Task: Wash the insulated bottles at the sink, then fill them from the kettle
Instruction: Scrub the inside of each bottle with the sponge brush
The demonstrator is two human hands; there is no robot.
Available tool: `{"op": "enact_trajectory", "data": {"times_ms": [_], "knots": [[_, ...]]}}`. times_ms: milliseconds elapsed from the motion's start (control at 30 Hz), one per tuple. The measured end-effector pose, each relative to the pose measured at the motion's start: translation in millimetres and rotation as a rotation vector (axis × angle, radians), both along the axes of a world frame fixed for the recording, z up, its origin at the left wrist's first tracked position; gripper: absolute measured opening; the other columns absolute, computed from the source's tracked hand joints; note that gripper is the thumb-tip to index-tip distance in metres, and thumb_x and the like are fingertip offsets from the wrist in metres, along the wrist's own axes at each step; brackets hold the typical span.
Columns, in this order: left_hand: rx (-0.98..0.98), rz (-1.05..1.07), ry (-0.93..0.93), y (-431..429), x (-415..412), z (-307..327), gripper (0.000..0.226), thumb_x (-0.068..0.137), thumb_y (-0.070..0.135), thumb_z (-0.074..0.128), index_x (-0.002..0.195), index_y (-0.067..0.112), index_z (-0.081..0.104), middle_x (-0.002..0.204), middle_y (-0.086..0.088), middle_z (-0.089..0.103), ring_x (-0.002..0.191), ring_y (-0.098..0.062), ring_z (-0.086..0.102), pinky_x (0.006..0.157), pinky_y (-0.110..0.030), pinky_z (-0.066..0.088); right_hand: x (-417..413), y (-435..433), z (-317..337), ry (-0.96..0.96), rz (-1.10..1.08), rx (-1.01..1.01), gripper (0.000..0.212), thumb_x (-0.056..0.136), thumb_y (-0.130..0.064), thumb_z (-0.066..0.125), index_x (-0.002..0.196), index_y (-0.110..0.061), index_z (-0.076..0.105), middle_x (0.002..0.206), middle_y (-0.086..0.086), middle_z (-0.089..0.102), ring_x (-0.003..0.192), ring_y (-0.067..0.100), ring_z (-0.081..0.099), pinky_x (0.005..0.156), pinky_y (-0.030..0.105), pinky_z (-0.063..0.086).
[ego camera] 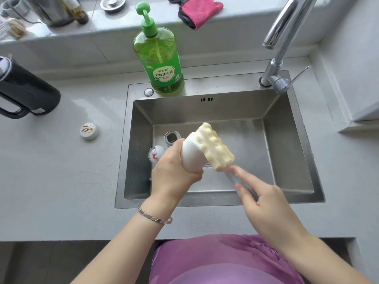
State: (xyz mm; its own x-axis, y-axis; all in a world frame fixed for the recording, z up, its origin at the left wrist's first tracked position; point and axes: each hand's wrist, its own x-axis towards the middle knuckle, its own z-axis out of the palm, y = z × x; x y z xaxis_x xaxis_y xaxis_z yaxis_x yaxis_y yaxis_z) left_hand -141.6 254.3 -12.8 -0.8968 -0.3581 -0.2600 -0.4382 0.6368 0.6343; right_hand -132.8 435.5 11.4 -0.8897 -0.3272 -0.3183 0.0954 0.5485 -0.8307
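Note:
My left hand grips a small white insulated bottle above the steel sink. My right hand holds the clear handle of a yellow sponge brush, whose knobbly head lies against the bottle's side. A second, steel bottle stands open-mouthed in the sink's left part, with a round white and red lid beside it. The black kettle rests on the counter at the far left.
A green dish soap pump bottle stands on the sink's back rim. The chrome tap rises at the back right, no water running. A white cap lies on the counter. A pink cloth hangs on the ledge.

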Motion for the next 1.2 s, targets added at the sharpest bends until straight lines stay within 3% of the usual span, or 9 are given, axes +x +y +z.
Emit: {"op": "enact_trajectory", "data": {"times_ms": [133, 267, 400, 567, 700, 900, 1033, 1133, 1200], "knots": [[-0.119, -0.167, -0.011, 9, 4, 3, 0.066, 0.063, 0.03, 0.077, 0.122, 0.036, 0.049, 0.101, 0.015, 0.058, 0.093, -0.011, 0.054, 0.072, -0.026, 0.04, -17, 8, -12, -0.01, -0.094, 0.067, 0.04, 0.094, -0.012, 0.047, 0.125, -0.037, 0.053, 0.098, 0.022, 0.068, 0.084, 0.035, 0.062, 0.076, 0.04, 0.045], [-0.1, -0.062, -0.023, 0, -1, 2, 0.063, 0.064, 0.027, 0.077, 0.12, 0.034, 0.049, 0.096, 0.015, 0.055, 0.092, -0.013, 0.054, 0.071, -0.027, 0.04, -4, 2, -3, -0.004, 0.002, 0.045, 0.044, 0.095, -0.013, 0.046, 0.125, -0.044, 0.05, 0.078, 0.016, 0.069, 0.054, 0.019, 0.058, 0.058, 0.032, 0.045], [-0.184, -0.229, 0.008, 8, 4, 4, 0.065, 0.062, 0.03, 0.077, 0.121, 0.034, 0.051, 0.104, 0.012, 0.06, 0.095, -0.013, 0.055, 0.073, -0.029, 0.044, -22, 8, -14, -0.041, -0.083, 0.067, 0.041, 0.094, -0.013, 0.047, 0.13, -0.032, 0.052, 0.092, 0.022, 0.068, 0.08, 0.036, 0.061, 0.078, 0.041, 0.045], [-0.17, -0.123, -0.038, -5, 5, 2, 0.064, 0.063, 0.03, 0.076, 0.12, 0.035, 0.049, 0.099, 0.013, 0.058, 0.092, -0.014, 0.055, 0.074, -0.031, 0.045, -7, 0, -4, -0.054, -0.008, 0.001, 0.044, 0.094, -0.012, 0.047, 0.114, -0.051, 0.052, 0.108, 0.019, 0.065, 0.105, 0.035, 0.054, 0.089, 0.041, 0.041], [-0.239, -0.215, 0.031, -2, 9, 3, 0.064, 0.061, 0.03, 0.078, 0.119, 0.033, 0.053, 0.1, 0.012, 0.06, 0.093, -0.014, 0.056, 0.069, -0.028, 0.042, -18, 7, -16, -0.085, -0.03, 0.06, 0.04, 0.095, -0.016, 0.046, 0.131, -0.032, 0.05, 0.107, -0.001, 0.069, 0.094, 0.018, 0.063, 0.078, 0.023, 0.045], [-0.221, -0.164, 0.003, -9, 0, 2, 0.069, 0.064, 0.032, 0.076, 0.126, 0.036, 0.046, 0.108, 0.014, 0.057, 0.099, -0.013, 0.054, 0.071, -0.028, 0.04, -4, -2, 4, -0.014, -0.011, -0.019, 0.048, 0.094, -0.014, 0.047, 0.107, -0.06, 0.045, 0.106, 0.02, 0.064, 0.097, 0.037, 0.058, 0.085, 0.039, 0.042], [-0.196, -0.153, 0.013, -5, -1, 1, 0.066, 0.063, 0.032, 0.075, 0.123, 0.037, 0.048, 0.102, 0.015, 0.056, 0.095, -0.011, 0.053, 0.07, -0.027, 0.038, -11, 3, -7, -0.015, -0.046, 0.013, 0.043, 0.094, -0.012, 0.047, 0.124, -0.043, 0.051, 0.104, 0.022, 0.065, 0.091, 0.035, 0.06, 0.081, 0.038, 0.043], [-0.173, -0.14, 0.014, -6, 0, 0, 0.065, 0.063, 0.032, 0.076, 0.122, 0.037, 0.048, 0.096, 0.016, 0.053, 0.093, -0.013, 0.054, 0.07, -0.028, 0.041, -8, 1, -5, 0.014, -0.006, -0.001, 0.044, 0.094, -0.011, 0.046, 0.123, -0.043, 0.052, 0.058, -0.001, 0.061, 0.046, 0.015, 0.047, 0.05, 0.024, 0.036], [-0.165, -0.132, 0.047, -7, 0, 1, 0.067, 0.062, 0.031, 0.077, 0.123, 0.036, 0.049, 0.099, 0.016, 0.057, 0.093, -0.013, 0.055, 0.072, -0.028, 0.043, -6, -3, -4, 0.028, -0.007, 0.008, 0.046, 0.093, -0.01, 0.046, 0.119, -0.047, 0.05, 0.051, 0.003, 0.05, 0.041, 0.011, 0.033, 0.045, 0.018, 0.026]]}}
